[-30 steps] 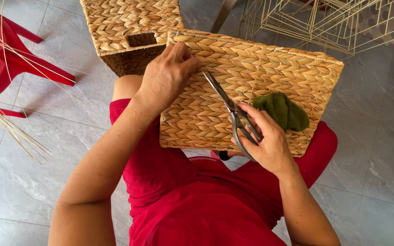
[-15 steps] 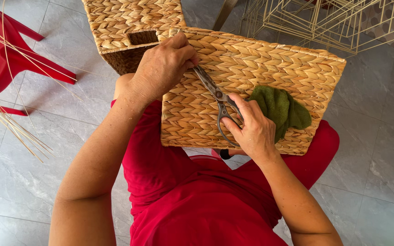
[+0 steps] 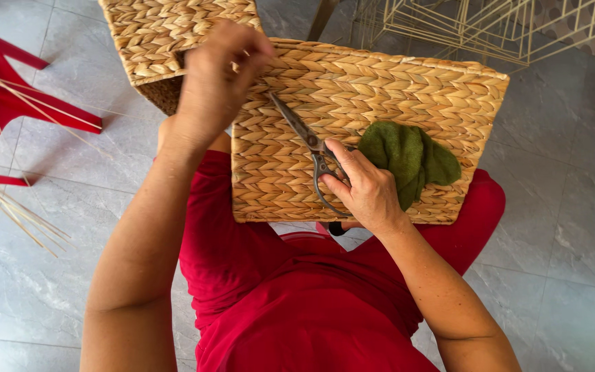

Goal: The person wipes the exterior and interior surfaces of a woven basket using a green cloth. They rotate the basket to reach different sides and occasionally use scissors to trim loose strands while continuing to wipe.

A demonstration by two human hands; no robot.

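The right hand (image 3: 366, 189) has its fingers closed through the loops of the scissors (image 3: 308, 141), gripping them; the lower loop shows below the knuckles, the upper one is mostly hidden under the fingers; the blades lie shut or nearly so, pointing up and left across the basket (image 3: 380, 89), their tip just beside the left hand (image 3: 215, 83). The left hand's fingers are bent at the basket's upper left corner, pinched together; it is blurred, and whether anything is between the fingertips cannot be told.

The basket lies on its side across the lap, one woven face up; its opening is not in view, so what it holds cannot be seen. A green cloth (image 3: 411, 155) rests on that face, touching the right hand, its left edge covered by the fingers. A small dark object (image 3: 337, 228) peeks out under the basket's near edge; too little shows to name it.

A second basket (image 3: 166, 34) stands behind, cut off by the top edge, its inside shadowed. Wire frames (image 3: 490, 27) run off at upper right; a red chair (image 3: 8, 103) and thin reeds (image 3: 8, 200) are cut off at left.
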